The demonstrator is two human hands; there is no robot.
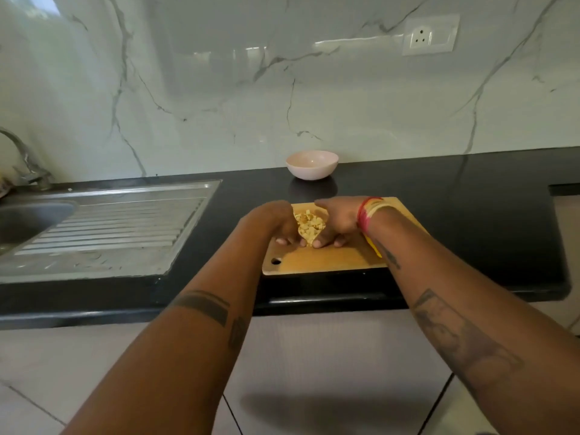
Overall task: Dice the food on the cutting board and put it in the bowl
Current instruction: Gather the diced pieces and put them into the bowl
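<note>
A small heap of pale yellow diced food [309, 226] lies on the far half of the wooden cutting board [329, 260]. My left hand [273, 221] cups the heap from the left and my right hand [339, 221] from the right. Both sets of fingers curl round it, and the fingertips meet on the board at the near side. An empty pale pink bowl [312, 164] stands behind the board by the wall, apart from both hands. A yellow knife handle [373, 246] shows on the board under my right forearm; the blade is hidden.
The board sits on a black counter [470, 215] near its front edge. A steel sink with a ribbed drainboard [103, 227] and a tap [25, 161] lie to the left. A marble wall with a socket [430, 34] stands behind.
</note>
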